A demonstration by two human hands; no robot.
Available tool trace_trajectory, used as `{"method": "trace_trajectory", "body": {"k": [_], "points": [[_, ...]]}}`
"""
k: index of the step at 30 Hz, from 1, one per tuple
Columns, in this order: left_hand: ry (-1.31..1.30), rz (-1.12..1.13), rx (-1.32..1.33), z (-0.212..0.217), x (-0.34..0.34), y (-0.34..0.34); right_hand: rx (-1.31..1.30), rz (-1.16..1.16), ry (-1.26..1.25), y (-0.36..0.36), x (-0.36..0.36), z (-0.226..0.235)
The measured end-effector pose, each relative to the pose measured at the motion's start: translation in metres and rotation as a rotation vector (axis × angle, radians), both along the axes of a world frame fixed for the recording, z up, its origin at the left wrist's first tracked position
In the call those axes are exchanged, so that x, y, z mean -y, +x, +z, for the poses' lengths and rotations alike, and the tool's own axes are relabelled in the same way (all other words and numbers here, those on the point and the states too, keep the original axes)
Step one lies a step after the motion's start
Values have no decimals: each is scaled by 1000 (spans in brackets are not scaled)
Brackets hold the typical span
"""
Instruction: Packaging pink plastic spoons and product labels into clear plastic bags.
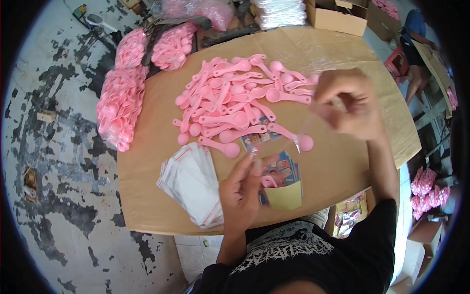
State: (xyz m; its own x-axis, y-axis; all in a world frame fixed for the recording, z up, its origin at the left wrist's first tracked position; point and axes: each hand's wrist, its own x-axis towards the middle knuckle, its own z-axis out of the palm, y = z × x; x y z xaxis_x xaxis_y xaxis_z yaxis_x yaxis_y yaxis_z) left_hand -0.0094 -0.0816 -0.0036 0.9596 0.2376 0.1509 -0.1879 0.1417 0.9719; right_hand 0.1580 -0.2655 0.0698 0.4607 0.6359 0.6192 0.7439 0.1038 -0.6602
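While my left hand [240,193] pinches one edge of a clear plastic sleeve [281,147] and my right hand [350,103] pinches the other, fingers closed narrow on the film, I judge I am opening the sleeve for filling. It hangs stretched between my hands, above the printed cards [280,169] on the cardboard table [156,196]. Next I would need a pink spoon [289,97] from the pile, which means freeing one hand.

Bagged pink spoons [121,105] lie stacked at the table's left edge. Cardboard boxes [335,18] stand at the far side (one open), and what looks like a red stool [397,61] sits beyond.
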Motion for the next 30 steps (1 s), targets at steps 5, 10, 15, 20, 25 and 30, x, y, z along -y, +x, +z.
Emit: {"method": "trace_trajectory", "body": {"k": [5, 10, 15, 20, 25, 30], "points": [[-20, 89, -9, 8, 4, 8, -341, -256, -480, 80, 103, -12], [39, 96, 36, 4, 3, 11, 184, -840, -320, 106, 125, -42], [-45, 66, 22, 7, -4, 11, 124, 257, -351, 13, 22, -20], [-168, 150, 34, 4, 4, 14, -388, 250, -272, -43, -36, -50], [-208, 82, -68, -19, -8, 10, -480, 157, -234, -44, -37, -50], [-160, 102, -2, -14, -9, 7, -345, 157, -237, -39, -37, -58]]}}
